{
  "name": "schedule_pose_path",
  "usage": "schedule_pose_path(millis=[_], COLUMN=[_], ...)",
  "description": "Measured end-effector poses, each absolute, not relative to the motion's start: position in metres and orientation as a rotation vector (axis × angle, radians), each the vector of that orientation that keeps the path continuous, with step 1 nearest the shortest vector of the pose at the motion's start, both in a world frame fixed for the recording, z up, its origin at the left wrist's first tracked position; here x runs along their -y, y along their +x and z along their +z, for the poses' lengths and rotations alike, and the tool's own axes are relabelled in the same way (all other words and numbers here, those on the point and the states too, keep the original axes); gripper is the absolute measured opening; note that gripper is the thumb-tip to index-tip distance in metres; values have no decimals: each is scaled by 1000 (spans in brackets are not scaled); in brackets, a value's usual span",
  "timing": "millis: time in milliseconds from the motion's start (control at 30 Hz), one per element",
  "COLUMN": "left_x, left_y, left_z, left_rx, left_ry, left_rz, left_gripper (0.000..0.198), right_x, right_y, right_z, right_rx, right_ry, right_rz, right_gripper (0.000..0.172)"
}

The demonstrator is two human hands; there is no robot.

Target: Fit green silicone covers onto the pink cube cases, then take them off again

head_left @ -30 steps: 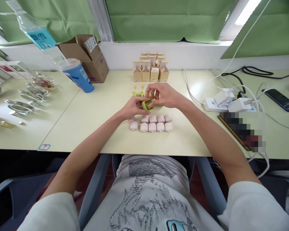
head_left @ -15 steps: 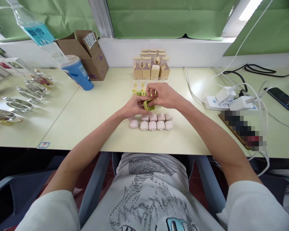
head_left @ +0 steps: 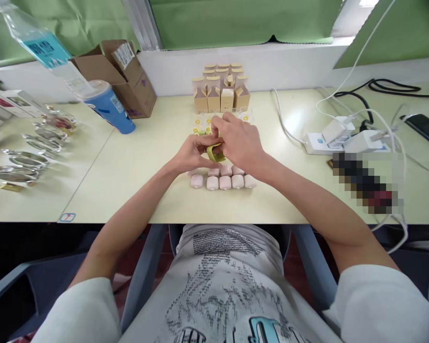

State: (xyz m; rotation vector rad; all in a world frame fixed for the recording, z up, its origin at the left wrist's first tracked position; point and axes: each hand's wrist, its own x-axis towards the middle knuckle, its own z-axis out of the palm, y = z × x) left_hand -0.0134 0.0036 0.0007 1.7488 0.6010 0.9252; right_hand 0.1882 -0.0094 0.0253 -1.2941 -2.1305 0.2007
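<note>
My left hand (head_left: pixel 195 153) grips a small olive-green case (head_left: pixel 213 153), thumb below and fingers above, its hollow side visible. Over the right part of the case, my right hand (head_left: pixel 240 143) is bent, back toward me, its fingers pinched at the case; the fingertips are mostly hidden. Just below the hands, pale pink rounded cases (head_left: pixel 225 182) sit in two rows on the table. Behind the hands lies a clear plastic tray (head_left: pixel 250 117) with small yellow round pieces (head_left: pixel 198 122) and green parts, partly covered by my fingers.
Open small cardboard boxes (head_left: pixel 213 99) stand behind the tray. At left are a blue cup (head_left: pixel 110 109), a tilted bottle (head_left: pixel 48 50), a brown carton (head_left: pixel 139 90) and several glass bottles (head_left: pixel 23 159). A power strip (head_left: pixel 321 144) with cables and a phone (head_left: pixel 423 129) lie at right.
My right hand has turned so that its back shows more, and its fingers have shifted on the green case. The left hand keeps its grip. The whole view has shifted slightly.
</note>
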Motion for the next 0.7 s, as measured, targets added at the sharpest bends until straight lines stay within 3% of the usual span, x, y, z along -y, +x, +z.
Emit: schedule_pose_path(millis=[133, 233, 300, 367, 533, 700], left_x=[-8, -14, -18, -19, -18, -16], left_y=[-13, -15, -16, -17, -16, -19], left_z=[1, -2, -4, -6, -3, 2], left_rx=[-647, -769, -859, -905, -811, -808], left_ry=[1670, 1634, 1676, 1742, 1700, 1624], left_rz=[1013, 1145, 1187, 1188, 1171, 1099], left_gripper=[72, 97, 101, 98, 85, 64], right_x=[3, -3, -5, -4, -5, -11], right_y=[192, 200, 201, 199, 201, 212], right_z=[26, 36, 41, 44, 44, 46], right_rx=[1991, 1963, 1989, 2037, 2037, 2004], right_ry=[-1272, -1195, -1145, -1109, -1038, -1118], right_rz=[260, 535, 704, 702, 573, 605], right_gripper=[37, 47, 53, 52, 32, 52])
